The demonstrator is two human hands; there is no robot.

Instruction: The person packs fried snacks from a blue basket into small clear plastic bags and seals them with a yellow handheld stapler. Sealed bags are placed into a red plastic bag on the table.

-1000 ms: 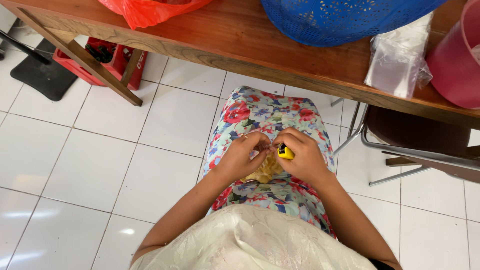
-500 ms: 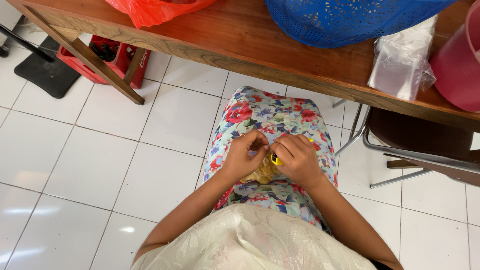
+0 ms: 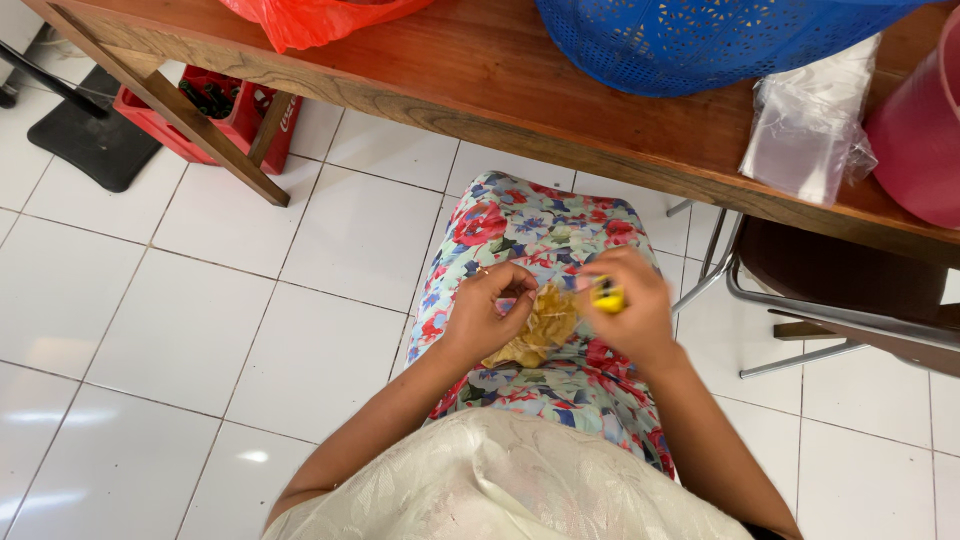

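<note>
In my lap, my left hand [image 3: 490, 312] pinches the top of a small clear bag of yellow chips [image 3: 535, 330]. My right hand [image 3: 632, 312], just beside it, grips a small yellow tool [image 3: 606, 295]. The bag looks filled, seemingly not yet sealed.

Bright, even daylight. Soft glare patches on white floor tiles [image 3: 180, 330] left of left hand [image 3: 490, 315]. Right hand [image 3: 625, 310] motion-blurred. Faint shadow under worktop [image 3: 480, 75]. Slight wide-angle edge distortion.
</note>
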